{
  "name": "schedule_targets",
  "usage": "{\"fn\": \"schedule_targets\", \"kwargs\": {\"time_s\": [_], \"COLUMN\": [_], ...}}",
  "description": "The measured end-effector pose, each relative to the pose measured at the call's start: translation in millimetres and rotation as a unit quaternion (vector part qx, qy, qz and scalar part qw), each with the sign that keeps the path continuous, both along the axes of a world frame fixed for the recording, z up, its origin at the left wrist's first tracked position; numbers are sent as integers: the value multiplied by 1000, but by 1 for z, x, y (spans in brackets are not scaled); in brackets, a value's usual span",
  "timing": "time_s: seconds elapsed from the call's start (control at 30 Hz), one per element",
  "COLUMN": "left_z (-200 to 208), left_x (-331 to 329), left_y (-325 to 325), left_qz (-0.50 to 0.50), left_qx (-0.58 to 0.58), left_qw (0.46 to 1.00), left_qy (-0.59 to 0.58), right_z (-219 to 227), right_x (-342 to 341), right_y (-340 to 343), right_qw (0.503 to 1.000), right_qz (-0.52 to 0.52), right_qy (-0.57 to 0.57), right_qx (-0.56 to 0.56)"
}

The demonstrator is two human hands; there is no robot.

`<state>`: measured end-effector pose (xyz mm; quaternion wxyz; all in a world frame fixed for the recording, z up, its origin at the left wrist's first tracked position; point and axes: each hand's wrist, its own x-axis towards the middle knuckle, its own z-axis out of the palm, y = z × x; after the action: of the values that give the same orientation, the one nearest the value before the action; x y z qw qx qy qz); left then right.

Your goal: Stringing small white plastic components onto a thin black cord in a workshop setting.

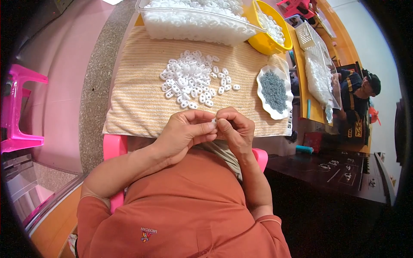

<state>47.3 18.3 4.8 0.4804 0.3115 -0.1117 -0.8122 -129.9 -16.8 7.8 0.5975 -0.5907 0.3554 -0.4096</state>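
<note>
Just past the table's near edge, my left hand (pixel 186 130) and my right hand (pixel 235 130) meet fingertip to fingertip. Between them shows a bit of a small white plastic piece (pixel 214 121), mostly covered by the fingers. My left thumb and forefinger pinch it. The right thumb and forefinger press together against it; whether they hold anything else is hidden. Beyond the hands lies a heap of white oval plastic pieces (pixel 188 79) with two holes each, several of them scattered at its right. Small dark grey pieces (pixel 273 91), too fine to make out, fill a white scalloped plate (pixel 278 114) at the right.
A striped tan towel (pixel 133 86) covers the table. At its far side stand a clear plastic bin (pixel 193 32) and a yellow basin (pixel 266 48), both holding white pieces. Another person (pixel 357 88) sits at the right by a second bin (pixel 318 71). A pink stool (pixel 26 107) stands left.
</note>
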Motion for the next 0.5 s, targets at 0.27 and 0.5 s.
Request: {"fn": "schedule_targets", "kwargs": {"time_s": [0.27,0.5], "left_z": [-1,0], "left_x": [1,0], "left_y": [-1,-1], "left_qz": [16,23], "left_qx": [-1,9], "left_qw": [1000,1000], "left_qy": [-2,-6], "right_z": [-4,-4], "right_x": [-3,-2], "right_y": [1,3], "right_qw": [1000,998], "right_qz": [-6,-8], "right_qy": [30,7], "right_qx": [7,56]}}
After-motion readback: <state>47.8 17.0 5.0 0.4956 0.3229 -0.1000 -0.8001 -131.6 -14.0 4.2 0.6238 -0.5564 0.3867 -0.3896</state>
